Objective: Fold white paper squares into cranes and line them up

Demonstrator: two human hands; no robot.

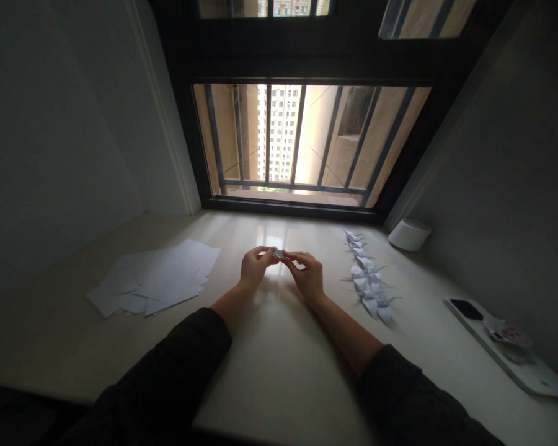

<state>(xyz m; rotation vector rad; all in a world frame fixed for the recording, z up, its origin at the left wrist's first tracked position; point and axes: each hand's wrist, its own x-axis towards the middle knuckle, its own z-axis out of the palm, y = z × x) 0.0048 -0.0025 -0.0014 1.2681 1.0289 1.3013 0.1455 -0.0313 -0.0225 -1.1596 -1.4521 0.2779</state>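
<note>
Between my two hands, over the middle of the white sill, is a small piece of folded paper (279, 253). My left hand (255, 266) pinches its left end with thumb and fingers. From the other side, my right hand (308, 272) grips the right end, thumb below and forefinger above. The fingers hide part of the paper, so its exact shape cannot be made out. To the right of my right hand stands a row of several folded white paper cranes (367, 279). Left of my left hand lies a loose pile of white paper sheets (172, 275).
A white cup-like object (410, 235) stands by the right wall. Nearer me on the right lies a white phone (506, 347) with a decorated grip on its back. Beyond the sill (279, 371) is a dark-framed window (292, 214) with bars outside.
</note>
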